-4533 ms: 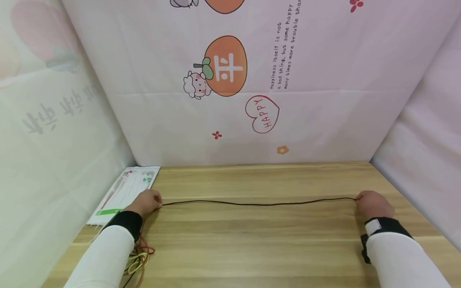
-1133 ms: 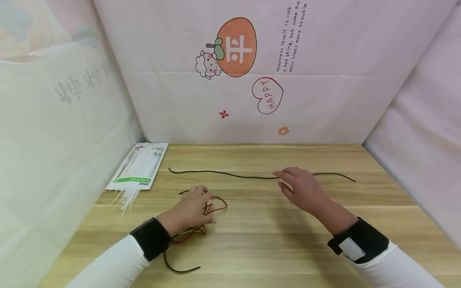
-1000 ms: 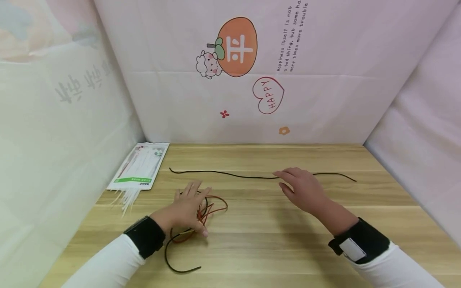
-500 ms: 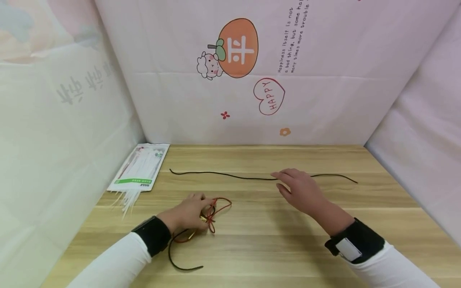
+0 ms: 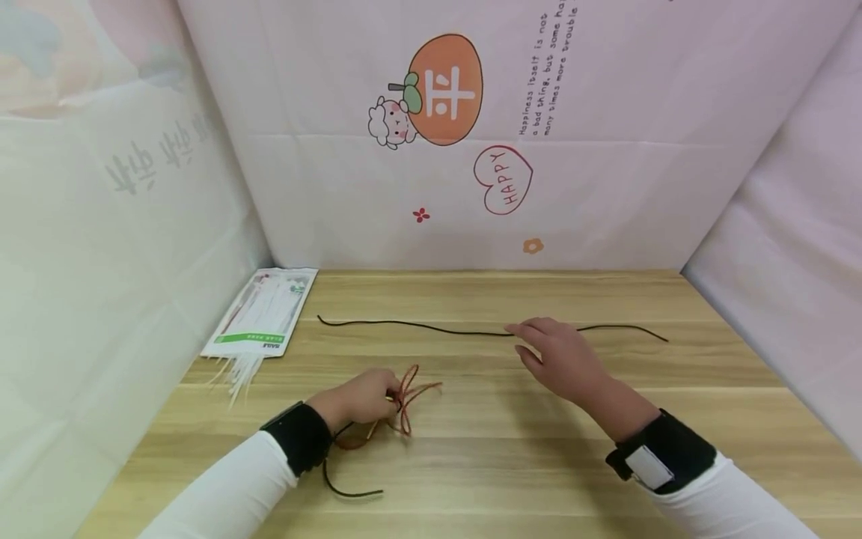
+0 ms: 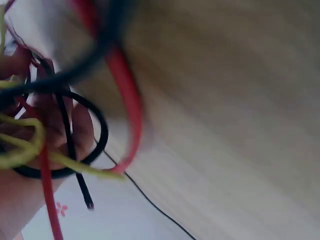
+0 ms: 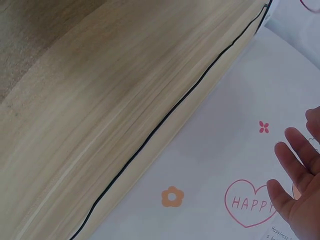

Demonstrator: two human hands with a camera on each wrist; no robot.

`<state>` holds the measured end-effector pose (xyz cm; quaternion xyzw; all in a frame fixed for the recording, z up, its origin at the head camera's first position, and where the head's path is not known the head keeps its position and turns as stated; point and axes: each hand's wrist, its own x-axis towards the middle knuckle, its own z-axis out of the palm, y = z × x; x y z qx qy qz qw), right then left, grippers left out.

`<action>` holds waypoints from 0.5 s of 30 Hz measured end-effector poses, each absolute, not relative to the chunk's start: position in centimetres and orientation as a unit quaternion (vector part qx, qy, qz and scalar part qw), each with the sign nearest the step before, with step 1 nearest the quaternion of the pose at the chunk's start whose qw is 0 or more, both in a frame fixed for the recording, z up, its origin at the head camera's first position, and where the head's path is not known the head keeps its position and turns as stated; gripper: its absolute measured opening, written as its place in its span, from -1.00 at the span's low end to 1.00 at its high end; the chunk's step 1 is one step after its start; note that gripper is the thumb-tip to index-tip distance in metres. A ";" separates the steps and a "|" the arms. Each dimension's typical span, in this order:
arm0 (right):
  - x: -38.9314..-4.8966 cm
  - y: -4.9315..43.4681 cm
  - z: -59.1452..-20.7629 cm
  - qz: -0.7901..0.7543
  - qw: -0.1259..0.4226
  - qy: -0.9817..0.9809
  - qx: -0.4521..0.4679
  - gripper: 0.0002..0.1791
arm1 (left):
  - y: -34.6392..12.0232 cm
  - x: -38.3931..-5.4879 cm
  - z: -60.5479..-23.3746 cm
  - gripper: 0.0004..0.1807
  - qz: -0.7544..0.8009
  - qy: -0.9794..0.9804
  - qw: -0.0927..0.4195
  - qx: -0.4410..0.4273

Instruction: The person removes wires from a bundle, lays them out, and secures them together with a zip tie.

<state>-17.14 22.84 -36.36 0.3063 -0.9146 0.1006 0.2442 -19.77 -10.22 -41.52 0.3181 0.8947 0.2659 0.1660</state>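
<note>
In the head view my left hand (image 5: 367, 397) grips a loose bundle of coloured wires near the front left of the table. Red wire (image 5: 406, 423) loops out beyond the fingers, and a black wire end (image 5: 353, 495) trails on the wood below the wrist. Close up in the left wrist view, red wire (image 6: 129, 105), yellow wire (image 6: 30, 150) and black wire (image 6: 102, 125) cross in front of the curled fingers. A long black wire (image 5: 431, 327) lies stretched across the table. Over it is my right hand (image 5: 562, 359), fingers extended and holding nothing.
At the back left lies a white packet (image 5: 259, 303) with a green band, thin white strips (image 5: 239, 372) poking out of its front end. Printed white cloth (image 5: 606, 187) walls the wooden table (image 5: 512, 464) at the back and both sides.
Earlier both hands held the long black wire's ends; it now lies released. My left hand went to the bundle, spread over it, then gathered it and shifted slightly right. The right hand barely moves lately.
</note>
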 end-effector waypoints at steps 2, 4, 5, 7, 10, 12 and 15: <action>-17.1 22.8 -36.4 0.100 0.243 -0.915 0.305 -0.64 | -10.1 -19.8 -41.3 -0.88 0.286 0.900 0.166 0.285; -17.0 22.6 -36.3 0.099 0.242 -0.917 0.303 -0.64 | -9.9 -19.8 -41.0 -0.86 0.319 0.896 0.167 0.259; -16.9 22.5 -36.2 0.098 0.240 -0.917 0.301 -0.64 | -9.9 -19.9 -40.8 -0.85 0.338 0.890 0.168 0.253; -16.8 22.3 -36.1 0.098 0.237 -0.919 0.300 -0.65 | -9.9 -20.0 -40.4 -0.83 0.384 0.871 0.170 0.255; -16.8 21.8 -36.1 0.099 0.235 -0.918 0.305 -0.66 | -9.7 -20.2 -39.8 -0.86 0.443 0.846 0.156 0.253; -16.9 21.4 -36.3 0.104 0.231 -0.917 0.310 -0.67 | -9.5 -20.3 -39.4 -0.84 0.477 0.832 0.142 0.247; -17.0 20.7 -36.6 0.114 0.225 -0.915 0.316 -0.69 | -8.9 -20.2 -38.6 -0.81 0.517 0.815 0.123 0.232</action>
